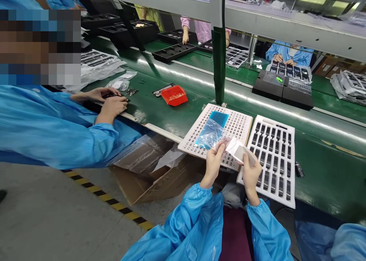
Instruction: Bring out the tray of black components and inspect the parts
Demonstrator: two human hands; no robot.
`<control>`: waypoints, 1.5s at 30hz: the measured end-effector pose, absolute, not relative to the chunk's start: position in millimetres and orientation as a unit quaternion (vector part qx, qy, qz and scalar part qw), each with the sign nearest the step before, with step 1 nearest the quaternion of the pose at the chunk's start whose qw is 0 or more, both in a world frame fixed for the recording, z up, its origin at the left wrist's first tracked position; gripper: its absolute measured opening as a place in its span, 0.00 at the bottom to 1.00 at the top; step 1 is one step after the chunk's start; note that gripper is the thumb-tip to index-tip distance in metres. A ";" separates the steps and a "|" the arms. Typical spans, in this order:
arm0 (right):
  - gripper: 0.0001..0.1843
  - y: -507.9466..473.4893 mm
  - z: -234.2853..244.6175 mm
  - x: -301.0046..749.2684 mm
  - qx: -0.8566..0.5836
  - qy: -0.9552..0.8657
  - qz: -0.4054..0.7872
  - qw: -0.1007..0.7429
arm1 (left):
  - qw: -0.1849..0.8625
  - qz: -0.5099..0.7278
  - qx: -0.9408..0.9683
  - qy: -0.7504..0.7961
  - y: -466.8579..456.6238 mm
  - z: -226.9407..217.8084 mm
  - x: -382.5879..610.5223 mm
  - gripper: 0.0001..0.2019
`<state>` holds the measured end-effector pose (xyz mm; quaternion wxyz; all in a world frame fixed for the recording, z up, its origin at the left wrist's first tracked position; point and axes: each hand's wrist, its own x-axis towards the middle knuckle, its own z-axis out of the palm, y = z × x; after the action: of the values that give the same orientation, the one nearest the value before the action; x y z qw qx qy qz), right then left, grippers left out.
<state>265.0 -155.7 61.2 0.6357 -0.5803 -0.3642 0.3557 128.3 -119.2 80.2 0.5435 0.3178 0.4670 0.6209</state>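
My left hand [214, 162] is closed on the near edge of a clear and blue plastic film [213, 130] that lies over a white perforated tray [240, 123] of small dark parts. My right hand [251, 174] pinches a small white-backed sheet [238, 149] at the film's right corner. The two hands almost meet above the gap between this tray and a second white tray [276, 158] filled with rows of small black parts. Both trays rest on the near edge of the green conveyor belt [323, 165]. Blue sleeves cover both my arms.
A person in a blue coat at my left works with both hands [110, 100] on small parts. A red tray [174, 95] lies on the belt. Black trays [281, 87] and other workers sit across the line. An open cardboard box [154, 179] stands below.
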 end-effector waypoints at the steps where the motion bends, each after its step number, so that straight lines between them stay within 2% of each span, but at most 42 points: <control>1: 0.34 -157.0 61.0 263.7 -0.580 -0.368 0.349 0.637 | 0.534 0.617 0.336 0.471 -121.1 81.2 129.0 0.24; 8: 0.30 -163.1 61.8 262.9 -0.581 -0.421 0.287 0.635 | 0.493 0.617 0.396 0.468 -131.8 88.3 132.7 0.23; 12: 0.32 -165.5 65.1 260.1 -0.582 -0.364 0.332 0.647 | 0.448 0.612 0.441 0.481 -132.5 84.0 132.9 0.22; 18: 0.35 -170.1 66.2 258.7 -0.587 -0.324 0.350 0.654 | 0.445 0.595 0.450 0.496 -135.0 75.7 137.6 0.20; 27: 0.31 -172.2 76.5 266.8 -0.544 -0.380 0.400 0.633 | 0.553 0.562 0.386 0.479 -140.6 85.1 136.6 0.21; 32: 0.31 -176.4 73.8 248.1 -0.583 -0.340 0.340 0.654 | 0.629 0.565 0.314 0.432 -150.1 82.1 155.7 0.24; 40: 0.28 -187.5 71.0 244.8 -0.555 -0.403 0.351 0.638 | 0.603 0.562 0.335 0.456 -157.4 89.6 157.8 0.24; 45: 0.25 -177.9 65.0 256.2 -0.528 -0.370 0.429 0.633 | 0.591 0.564 0.343 0.463 -157.4 90.1 156.1 0.24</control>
<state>256.2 -177.9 65.0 0.6331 -0.5278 -0.3698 0.4289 156.1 -157.4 90.1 0.5913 0.3432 0.4631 0.5640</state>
